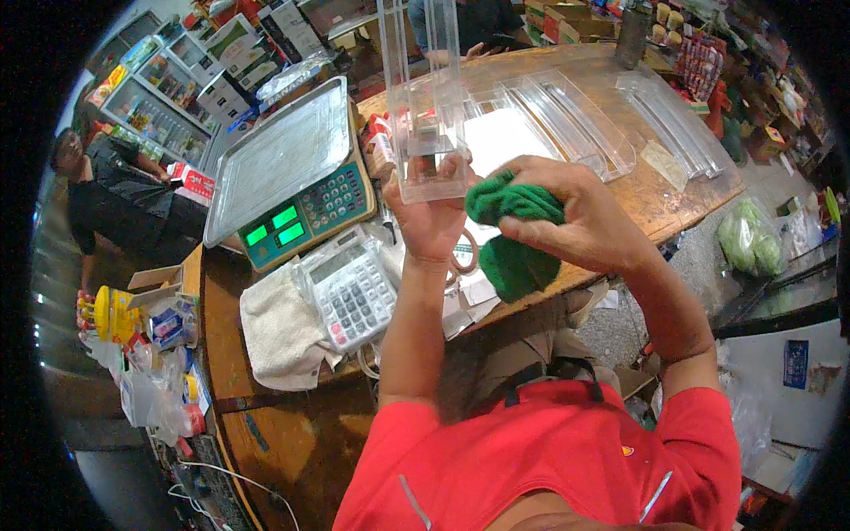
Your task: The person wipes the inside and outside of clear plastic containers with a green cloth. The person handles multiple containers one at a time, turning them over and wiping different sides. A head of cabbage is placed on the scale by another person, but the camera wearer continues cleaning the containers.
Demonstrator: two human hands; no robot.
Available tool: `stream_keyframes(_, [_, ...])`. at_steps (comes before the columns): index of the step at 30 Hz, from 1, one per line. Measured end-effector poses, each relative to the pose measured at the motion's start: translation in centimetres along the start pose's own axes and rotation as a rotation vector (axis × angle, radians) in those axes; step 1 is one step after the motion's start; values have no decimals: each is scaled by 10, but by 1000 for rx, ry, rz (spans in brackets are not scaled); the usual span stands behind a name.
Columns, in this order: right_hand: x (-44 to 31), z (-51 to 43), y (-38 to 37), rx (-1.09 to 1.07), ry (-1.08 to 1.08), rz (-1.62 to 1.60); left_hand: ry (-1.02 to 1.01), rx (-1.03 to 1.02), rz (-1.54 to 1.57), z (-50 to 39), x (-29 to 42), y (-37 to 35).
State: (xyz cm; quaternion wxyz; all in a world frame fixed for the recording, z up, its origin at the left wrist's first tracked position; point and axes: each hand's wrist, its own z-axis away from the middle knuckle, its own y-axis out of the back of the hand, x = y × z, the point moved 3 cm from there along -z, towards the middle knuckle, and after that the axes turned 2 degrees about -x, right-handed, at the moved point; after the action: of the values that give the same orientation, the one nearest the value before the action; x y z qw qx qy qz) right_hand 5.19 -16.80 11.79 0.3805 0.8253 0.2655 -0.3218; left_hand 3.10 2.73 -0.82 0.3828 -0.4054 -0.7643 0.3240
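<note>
My left hand (431, 206) grips the near end of a long clear acrylic tray (425, 119), which points up and away from me. A bunched green cloth (521, 232) is in my right hand (571, 206), just to the right of the tray's near end, with part of it hanging below my fingers. Behind my hands, more clear acrylic trays (558, 119) lie on the wooden table, beside a white sheet (508, 136). Another group of clear pieces (671, 123) rests near the table's right end.
A digital scale (285, 166) with lit green displays stands left of my left hand. Nearer are a plastic-wrapped calculator (352, 292) and a beige towel (279, 325). A dark bottle (633, 36) stands at the table's far edge. One person (119, 179) stands at left, another sits across the table.
</note>
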Motion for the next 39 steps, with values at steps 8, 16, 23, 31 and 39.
stream_keyframes(8, [-10, 17, -15, -241, -355, -67, 22, -77, 92, -3, -3, -21])
stream_keyframes(16, [2, -2, -70, 106, -199, 416, 54, 295, -467, 10, -4, -12])
stream_keyframes(23, [23, -12, -67, 189, -89, 193, 51, 286, -520, 12, -3, 1])
stream_keyframes(31, [32, -6, -58, 32, -176, 779, -18, 258, -680, 4, -12, -3])
stream_keyframes(39, [37, -11, -68, 260, -23, 229, 11, 306, -552, 4, 1, 1])
